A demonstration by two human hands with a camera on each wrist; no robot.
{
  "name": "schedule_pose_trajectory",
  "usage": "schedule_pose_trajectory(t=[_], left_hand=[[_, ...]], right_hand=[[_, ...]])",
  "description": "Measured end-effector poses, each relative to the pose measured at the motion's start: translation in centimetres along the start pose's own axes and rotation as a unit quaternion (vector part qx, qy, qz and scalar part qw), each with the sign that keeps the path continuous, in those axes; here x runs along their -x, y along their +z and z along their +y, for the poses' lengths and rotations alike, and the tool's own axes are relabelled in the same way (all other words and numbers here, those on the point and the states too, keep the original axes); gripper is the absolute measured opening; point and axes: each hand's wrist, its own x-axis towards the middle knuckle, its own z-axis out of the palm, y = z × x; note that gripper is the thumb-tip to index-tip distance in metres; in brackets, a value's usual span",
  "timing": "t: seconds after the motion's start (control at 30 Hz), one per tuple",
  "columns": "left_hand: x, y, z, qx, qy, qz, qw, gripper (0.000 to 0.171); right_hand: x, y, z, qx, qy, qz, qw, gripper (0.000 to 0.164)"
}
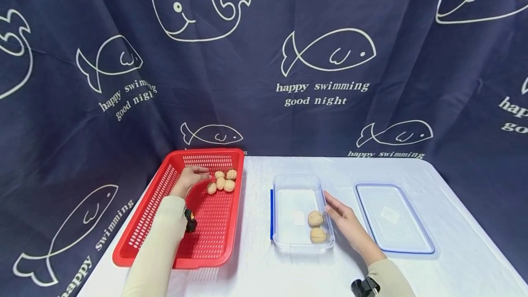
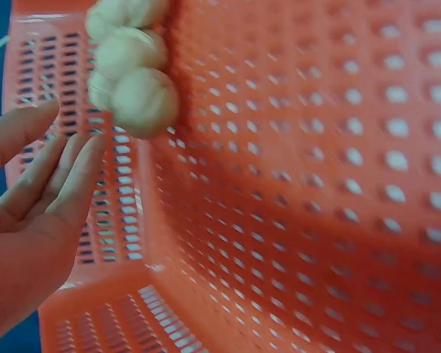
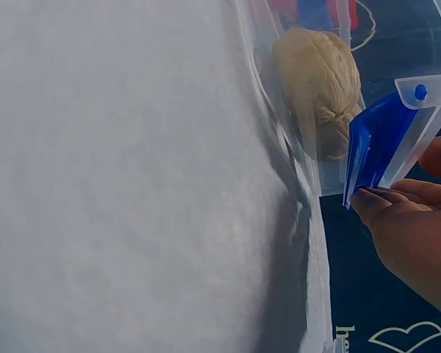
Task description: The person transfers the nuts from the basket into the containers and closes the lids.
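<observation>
Inside the red plastic basket [image 1: 206, 237], my left hand [image 1: 191, 180] reaches toward several walnuts [image 1: 220, 182] grouped at its far right corner. The left wrist view shows the fingers [image 2: 77, 176] extended and the thumb apart from them, with nothing held; the walnuts [image 2: 145, 101] lie just beyond the fingertips. A clear plastic box [image 1: 294, 246] stands to the right of the basket, with two walnuts [image 1: 315, 219] along its right side. My right hand [image 1: 346, 223] rests against that side from outside, and its fingertips touch the blue latch [image 3: 378, 140] in the right wrist view.
A clear lid with a blue seal [image 1: 396, 219] lies flat on the white-covered table [image 1: 255, 260], right of the box. Another blue latch [image 1: 272, 214] hangs at the box's left side. A dark blue curtain [image 1: 264, 58] with fish drawings hangs behind the table.
</observation>
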Motion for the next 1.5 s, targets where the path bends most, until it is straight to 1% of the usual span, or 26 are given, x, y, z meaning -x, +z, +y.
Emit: schedule_pose_trajectory(t=[0.03, 0.17, 0.27, 0.37, 0.47, 0.6, 0.77, 1.0, 1.2, 1.3, 1.4, 1.5], left_hand=[[0.0, -0.1, -0.1, -0.011, -0.003, -0.009, 0.9999, 0.037], [0.1, -0.1, -0.7, -0.032, -0.014, -0.058, 0.9977, 0.036], [0.0, -0.1, -1.0, -0.043, -0.023, -0.076, 0.9959, 0.037], [0.0, 0.0, -1.3, -0.056, -0.03, -0.076, 0.9951, 0.038], [0.0, 0.0, -1.4, -0.075, -0.026, -0.078, 0.9938, 0.041], [0.0, 0.0, -1.6, -0.104, -0.006, -0.094, 0.9901, 0.041], [-0.1, 0.1, -1.8, -0.128, 0.015, -0.11, 0.9855, 0.041], [-0.4, 0.3, -2.1, -0.131, 0.016, -0.101, 0.9861, 0.041], [-0.4, -0.2, -2.2, -0.132, 0.031, -0.093, 0.9864, 0.038], [-0.3, -0.5, -1.9, -0.136, 0.039, -0.085, 0.9863, 0.037], [0.0, -0.8, -1.4, -0.13, 0.038, -0.065, 0.9886, 0.036], [0.4, -1.1, -0.6, -0.117, 0.041, -0.046, 0.9913, 0.037]], right_hand=[[0.0, 0.0, 0.0, -0.001, -0.001, 0.001, 1.0, 0.053], [0.1, -0.1, -0.1, 0.001, -0.007, 0.002, 1.0, 0.052], [0.1, -0.1, -0.2, 0.001, -0.006, 0.002, 1.0, 0.052], [0.1, -0.1, -0.2, -0.001, -0.004, 0.003, 1.0, 0.052], [0.1, -0.2, -0.1, 0.0, -0.006, 0.004, 1.0, 0.052], [0.1, -0.2, -0.1, -0.002, -0.009, 0.004, 1.0, 0.052], [0.1, -0.2, -0.1, -0.006, -0.011, 0.004, 1.0, 0.052], [0.1, -0.3, -0.2, -0.009, -0.011, 0.004, 1.0, 0.053], [0.0, -0.2, -0.2, -0.01, -0.008, 0.003, 1.0, 0.052], [0.0, -0.1, -0.1, -0.008, -0.008, 0.004, 1.0, 0.052], [0.0, -0.1, -0.1, -0.007, -0.008, 0.004, 1.0, 0.052], [0.0, -0.1, -0.1, -0.006, -0.007, 0.004, 1.0, 0.052]])
